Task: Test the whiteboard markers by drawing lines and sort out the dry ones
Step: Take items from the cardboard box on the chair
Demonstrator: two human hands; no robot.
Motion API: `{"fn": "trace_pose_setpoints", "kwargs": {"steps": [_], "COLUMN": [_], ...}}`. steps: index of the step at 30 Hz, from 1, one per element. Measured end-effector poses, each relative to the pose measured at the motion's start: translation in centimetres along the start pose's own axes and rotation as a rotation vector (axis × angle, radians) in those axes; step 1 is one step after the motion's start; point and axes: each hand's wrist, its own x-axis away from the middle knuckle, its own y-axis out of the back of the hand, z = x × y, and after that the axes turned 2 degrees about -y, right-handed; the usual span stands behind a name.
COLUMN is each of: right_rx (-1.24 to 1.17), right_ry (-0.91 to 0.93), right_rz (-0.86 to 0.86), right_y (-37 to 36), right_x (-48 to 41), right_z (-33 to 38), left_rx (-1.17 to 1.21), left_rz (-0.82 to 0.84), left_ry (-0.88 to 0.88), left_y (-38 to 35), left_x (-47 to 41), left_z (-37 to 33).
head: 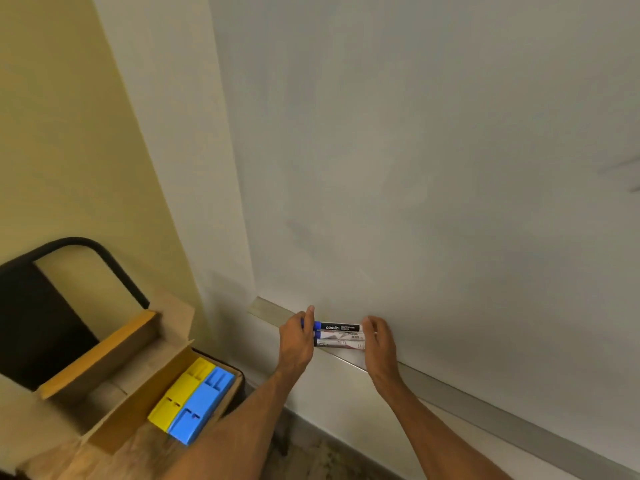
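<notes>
Three whiteboard markers (341,336) lie bundled lengthwise on the metal tray (485,400) at the foot of the whiteboard (415,168). The left hand (296,336) wraps its fingers round the blue cap ends. The right hand (379,341) cups the opposite ends, but it cannot be told whether it grips or only steadies them.

Risk: the tray is narrow, and lifting all three at once may let one slip and fall to the floor. Pulling a cap while the bundle is loosely held could scatter the rest.

At near left, an open cardboard box (114,362) holds a yellow holder (183,389) and a blue holder (201,407). A dark chair (34,323) stands behind it. Nothing blocks the board, and only a faint smear (623,174) marks it at far right.
</notes>
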Motion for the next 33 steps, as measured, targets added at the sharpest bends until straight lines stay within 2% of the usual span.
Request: {"fn": "trace_pose_setpoints", "kwargs": {"steps": [2, 4, 14, 20, 27, 30, 33], "right_rx": [-0.13, -0.195, -0.365, -0.344, -0.337, -0.37, -0.394], "right_ry": [-0.182, -0.249, -0.176, -0.181, -0.209, -0.233, -0.266], "right_rz": [0.051, 0.085, -0.042, -0.133, -0.23, -0.268, -0.295], "right_y": [1.9, 3.6, 9.6, 12.8, 15.7, 16.1, 15.7], "right_x": [0.7, 1.5, 5.5, 6.6, 6.5, 6.2, 5.5], "right_z": [-0.5, -1.3, -3.1, -4.4, -6.0, -6.7, -6.9], "left_rx": [0.014, 0.017, 0.013, 0.01, -0.116, -0.232, -0.495], "left_rz": [0.026, 0.043, 0.126, 0.214, 0.314, 0.321, 0.297], "left_ry": [0.006, 0.007, -0.046, -0.065, -0.097, -0.216, -0.491], "left_y": [-1.6, -3.2, -8.6, -11.8, -14.6, -14.7, -14.0], "left_x": [1.4, 3.1, 9.2, 10.6, 11.3, 11.6, 11.3], "left_z": [-0.1, -0.3, -1.2, -1.0, -2.0, -1.8, -0.3]}}
